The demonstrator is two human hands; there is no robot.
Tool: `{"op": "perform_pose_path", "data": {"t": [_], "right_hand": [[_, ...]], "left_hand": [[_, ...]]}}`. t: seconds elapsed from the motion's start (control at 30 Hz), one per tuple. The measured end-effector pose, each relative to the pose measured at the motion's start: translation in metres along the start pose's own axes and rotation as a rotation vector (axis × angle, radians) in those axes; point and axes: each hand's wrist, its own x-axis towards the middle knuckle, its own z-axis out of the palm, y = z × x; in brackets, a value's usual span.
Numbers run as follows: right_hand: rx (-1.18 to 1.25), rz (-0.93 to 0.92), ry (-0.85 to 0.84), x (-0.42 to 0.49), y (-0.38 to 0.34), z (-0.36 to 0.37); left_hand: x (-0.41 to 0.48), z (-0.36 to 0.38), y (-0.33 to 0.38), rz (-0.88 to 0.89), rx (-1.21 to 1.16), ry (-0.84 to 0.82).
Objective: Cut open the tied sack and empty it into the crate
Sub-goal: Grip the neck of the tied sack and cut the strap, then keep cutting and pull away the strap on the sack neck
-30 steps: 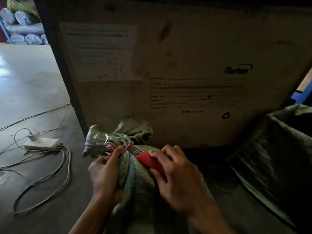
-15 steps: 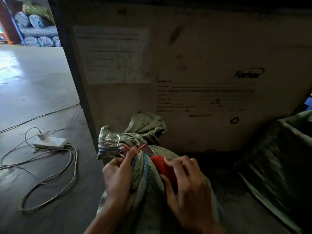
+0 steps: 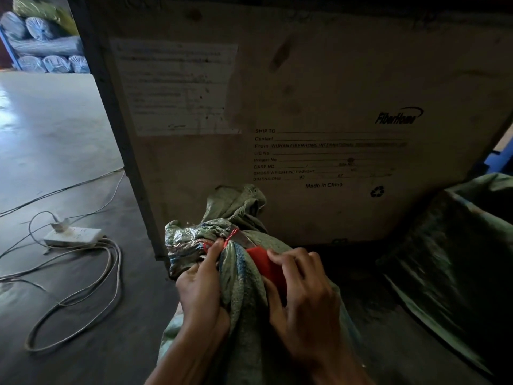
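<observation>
Head view: we clench the sack (image 3: 244, 295) neck in our left hand (image 3: 202, 290); our right hand (image 3: 302, 301) grasps the red knife (image 3: 266, 266) (blade angled up-left) touching the red tie (image 3: 231, 236).

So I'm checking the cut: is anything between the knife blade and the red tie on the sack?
Nothing visible. The blade lies right at the red tie on the sack neck; the left hand pinches just beside it, the right hand grips the red handle.

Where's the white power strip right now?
In the head view the power strip lies on the floor at the left, among loose cables, left of the tied sack and the wooden crate's corner.
</observation>
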Motion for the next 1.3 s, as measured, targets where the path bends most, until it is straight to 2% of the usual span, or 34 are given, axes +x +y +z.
{"op": "perform_pose_path", "data": {"t": [0.07, 0.13, 0.2, 0.27, 0.33, 0.47, 0.6, 0.73, 0.87, 0.93, 1.13, 1.3], "right_hand": [[0.105, 0.051, 0.063, 0.010, -0.006, -0.002], [0.284, 0.192, 0.269, 0.042, 0.000, -0.019], [0.282, 0.274, 0.468, 0.081, 0.023, -0.052], [0.241, 0.303, 0.530, 0.096, 0.046, -0.083], [0.271, 0.354, 0.430, 0.082, 0.060, -0.092], [0.447, 0.402, 0.059, 0.057, 0.056, -0.061], [0.487, 0.360, -0.091, 0.045, 0.044, -0.034], [0.554, 0.341, -0.140, 0.043, 0.037, -0.028], [0.588, 0.300, -0.108, 0.044, 0.031, -0.032], [0.621, 0.315, -0.098, 0.043, 0.029, -0.035], [0.782, 0.347, -0.151, 0.041, 0.017, -0.040], [0.863, 0.305, -0.241, 0.038, 0.006, -0.046]], "left_hand": [[0.002, -0.003, -0.009, 0.037, 0.054, 0.025], [-0.004, -0.005, -0.030, 0.037, 0.194, 0.025], [-0.012, -0.005, -0.055, -0.002, 0.318, -0.005], [-0.018, -0.003, -0.069, -0.005, 0.405, -0.039], [-0.019, -0.004, -0.064, 0.056, 0.453, -0.109], [-0.009, -0.016, -0.048, 0.143, 0.481, -0.234], [-0.013, -0.017, -0.038, 0.173, 0.507, -0.265], [-0.009, -0.013, -0.030, 0.266, 0.532, -0.279], [-0.008, -0.014, -0.020, 0.395, 0.638, -0.266], [-0.007, -0.016, -0.014, 0.431, 0.605, -0.294], [-0.010, -0.020, 0.009, 0.294, 0.356, -0.480], [0.000, -0.025, 0.011, 0.279, 0.286, -0.350]]}}
